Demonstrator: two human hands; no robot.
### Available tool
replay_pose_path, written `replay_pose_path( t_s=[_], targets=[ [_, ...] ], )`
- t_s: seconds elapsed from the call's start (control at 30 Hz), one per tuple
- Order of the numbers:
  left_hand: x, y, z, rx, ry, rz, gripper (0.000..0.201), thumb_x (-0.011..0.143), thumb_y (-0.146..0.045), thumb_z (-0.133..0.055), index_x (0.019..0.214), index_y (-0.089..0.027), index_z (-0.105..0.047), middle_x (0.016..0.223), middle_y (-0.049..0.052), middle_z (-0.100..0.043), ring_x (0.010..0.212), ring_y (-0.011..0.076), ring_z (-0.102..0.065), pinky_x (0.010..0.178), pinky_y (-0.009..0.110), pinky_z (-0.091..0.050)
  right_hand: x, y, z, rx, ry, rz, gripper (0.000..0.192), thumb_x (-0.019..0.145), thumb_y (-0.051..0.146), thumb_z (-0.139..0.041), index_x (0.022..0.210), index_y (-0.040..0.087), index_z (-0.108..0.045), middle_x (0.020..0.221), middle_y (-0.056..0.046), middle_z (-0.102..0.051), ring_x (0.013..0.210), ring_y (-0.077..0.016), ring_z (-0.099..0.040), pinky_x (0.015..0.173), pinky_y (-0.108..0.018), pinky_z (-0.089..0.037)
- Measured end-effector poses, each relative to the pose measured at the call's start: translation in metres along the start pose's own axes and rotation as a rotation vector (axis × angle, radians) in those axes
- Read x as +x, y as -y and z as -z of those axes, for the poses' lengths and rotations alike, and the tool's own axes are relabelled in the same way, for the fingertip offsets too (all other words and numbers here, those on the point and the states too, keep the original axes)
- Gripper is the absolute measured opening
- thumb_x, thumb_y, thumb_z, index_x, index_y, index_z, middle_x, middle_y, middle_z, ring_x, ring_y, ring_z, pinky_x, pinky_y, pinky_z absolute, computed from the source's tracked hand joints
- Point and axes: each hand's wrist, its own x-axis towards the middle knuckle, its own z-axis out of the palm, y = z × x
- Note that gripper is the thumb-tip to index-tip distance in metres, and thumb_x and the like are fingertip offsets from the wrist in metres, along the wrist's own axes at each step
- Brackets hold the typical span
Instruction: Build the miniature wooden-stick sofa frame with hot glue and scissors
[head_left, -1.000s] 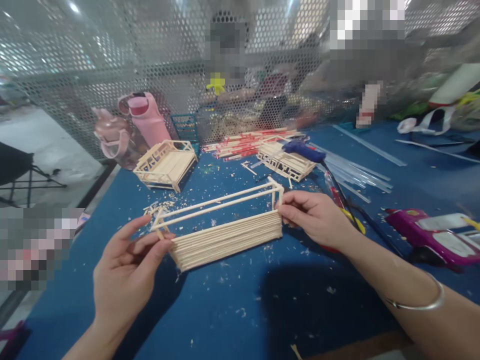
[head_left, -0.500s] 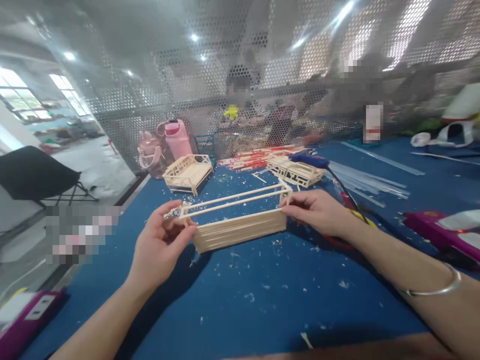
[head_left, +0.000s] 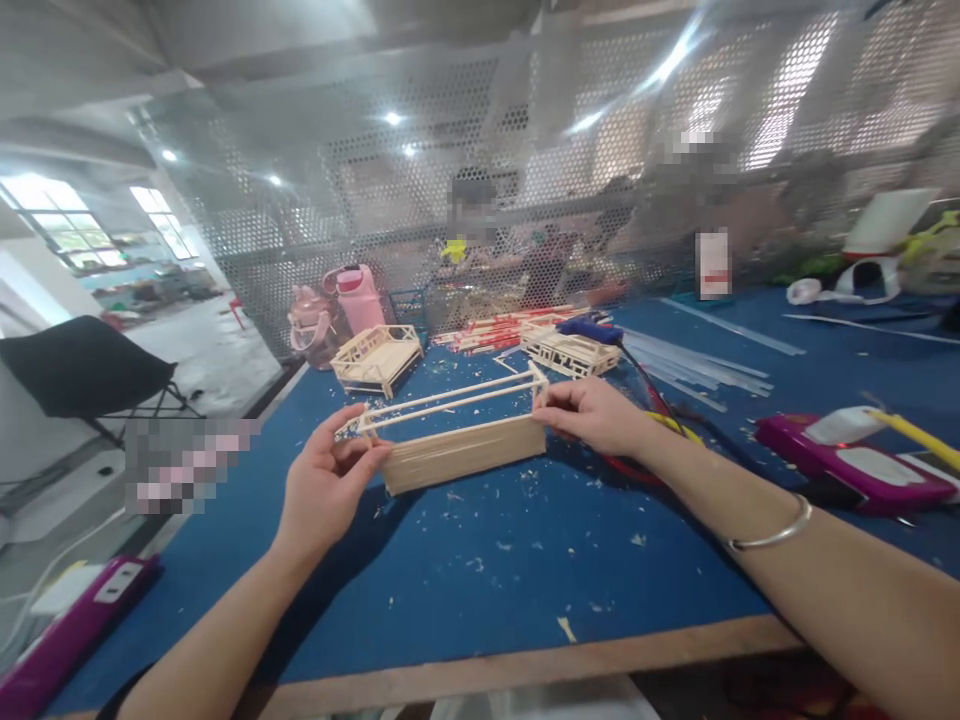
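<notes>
Between my hands is a small model frame of pale wooden sticks (head_left: 465, 455), with a solid slatted panel facing me and two long rails above it. My left hand (head_left: 326, 480) pinches its left end, thumb at the panel's upper corner. At the other end, my right hand (head_left: 592, 415) grips the upright corner with thumb and fingers. The frame is tilted a little, its right end farther from me. Beyond it stands a finished-looking miniature wooden bed (head_left: 379, 360). Another stick model (head_left: 570, 350) lies behind my right hand, with a blue glue gun (head_left: 592, 328) resting over it.
Red-and-white sticks (head_left: 495, 328) are piled at the back, near clear glue sticks (head_left: 682, 365). Pink bottles (head_left: 358, 300) stand at the back left before a perforated metal screen (head_left: 420, 170). A purple device (head_left: 847, 470) sits right, a purple power strip (head_left: 90, 625) left. Scraps dot the blue table (head_left: 480, 600).
The camera view has shifted, so the table's front edge now shows. Both hands keep their hold on the stick frame, which appears slightly smaller and at much the same angle.
</notes>
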Motion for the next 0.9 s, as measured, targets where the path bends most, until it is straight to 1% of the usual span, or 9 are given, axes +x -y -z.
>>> replay_pose_path(
  t_s=[0.17, 0.27, 0.37, 0.47, 0.53, 0.63, 0.73, 0.83, 0.9],
  targets=[
    [-0.002, -0.001, 0.0, 0.012, -0.007, 0.003, 0.069, 0.061, -0.038, -0.072, 0.121, -0.014, -0.046, 0.064, -0.002, -0.069, 0.075, 0.019, -0.068, 0.077, 0.034, -0.054, 0.0, 0.0, 0.002, 0.006, -0.013, 0.063, 0.023, 0.072, 0.037, -0.053, 0.062, 0.017, -0.055, 0.052, 0.005, -0.045, 0.049, -0.008, -0.037, 0.05, -0.023, -0.03],
    [-0.001, -0.002, 0.0, 0.018, -0.027, 0.002, 0.073, 0.06, -0.039, -0.073, 0.123, -0.014, -0.046, 0.064, -0.002, -0.068, 0.075, 0.0194, -0.069, 0.078, 0.034, -0.054, 0.001, -0.003, 0.002, 0.12, 0.03, 0.0, 0.024, 0.071, 0.041, -0.056, 0.065, 0.017, -0.057, 0.051, 0.005, -0.046, 0.048, -0.0079, -0.039, 0.048, -0.023, -0.032],
    [0.001, -0.003, -0.001, 0.003, -0.044, 0.012, 0.078, 0.059, -0.041, -0.074, 0.126, -0.014, -0.044, 0.065, -0.001, -0.069, 0.08, 0.0216, -0.069, 0.081, 0.036, -0.053, 0.002, -0.008, 0.004, 0.28, 0.068, -0.094, 0.029, 0.067, 0.044, -0.059, 0.075, 0.016, -0.062, 0.055, 0.003, -0.052, 0.047, -0.0088, -0.045, 0.048, -0.024, -0.036],
    [0.003, -0.003, 0.0, -0.024, -0.048, 0.023, 0.081, 0.057, -0.043, -0.075, 0.126, -0.015, -0.044, 0.064, -0.001, -0.07, 0.084, 0.0232, -0.07, 0.084, 0.038, -0.052, 0.003, -0.013, 0.007, 0.344, 0.05, -0.124, 0.03, 0.064, 0.041, -0.059, 0.079, 0.015, -0.063, 0.055, 0.002, -0.057, 0.047, -0.01, -0.048, 0.048, -0.025, -0.039],
    [0.003, -0.003, 0.001, -0.033, -0.04, 0.025, 0.082, 0.056, -0.043, -0.076, 0.126, -0.015, -0.044, 0.063, -0.002, -0.069, 0.084, 0.0233, -0.07, 0.085, 0.038, -0.052, 0.004, -0.014, 0.008, 0.35, 0.009, -0.1, 0.026, 0.061, 0.037, -0.058, 0.075, 0.015, -0.063, 0.052, 0.002, -0.056, 0.045, -0.0104, -0.048, 0.047, -0.025, -0.038],
    [0.003, -0.002, 0.002, -0.044, -0.023, 0.034, 0.085, 0.055, -0.043, -0.077, 0.127, -0.016, -0.043, 0.063, -0.002, -0.069, 0.082, 0.0229, -0.07, 0.083, 0.038, -0.053, 0.003, -0.013, 0.009, 0.333, -0.084, -0.048, 0.018, 0.06, 0.036, -0.057, 0.061, 0.017, -0.057, 0.046, 0.004, -0.05, 0.043, -0.0092, -0.042, 0.045, -0.024, -0.034],
    [0.003, -0.002, 0.002, -0.05, -0.009, 0.038, 0.086, 0.055, -0.043, -0.078, 0.128, -0.016, -0.042, 0.063, -0.002, -0.069, 0.081, 0.0222, -0.07, 0.081, 0.037, -0.053, 0.001, -0.01, 0.011, 0.288, -0.227, 0.01, 0.024, 0.062, 0.038, -0.056, 0.051, 0.019, -0.047, 0.044, 0.006, -0.041, 0.044, -0.0072, -0.034, 0.046, -0.024, -0.028],
    [0.002, -0.001, 0.003, -0.03, 0.012, 0.04, 0.08, 0.057, -0.042, -0.077, 0.126, -0.016, -0.045, 0.065, -0.002, -0.069, 0.077, 0.0199, -0.069, 0.08, 0.035, -0.053, -0.003, -0.005, 0.011, 0.105, -0.401, 0.118, 0.029, 0.068, 0.038, -0.053, 0.048, 0.021, -0.042, 0.045, 0.006, -0.036, 0.044, -0.0075, -0.03, 0.045, -0.024, -0.026],
    [0.002, -0.001, 0.003, -0.02, 0.027, 0.037, 0.077, 0.059, -0.041, -0.076, 0.125, -0.016, -0.046, 0.065, -0.002, -0.069, 0.074, 0.0179, -0.068, 0.078, 0.033, -0.053, -0.007, 0.001, 0.007, -0.092, -0.464, 0.227, 0.031, 0.072, 0.035, -0.051, 0.046, 0.021, -0.041, 0.044, 0.004, -0.037, 0.044, -0.0081, -0.032, 0.045, -0.024, -0.027]
  ],
)
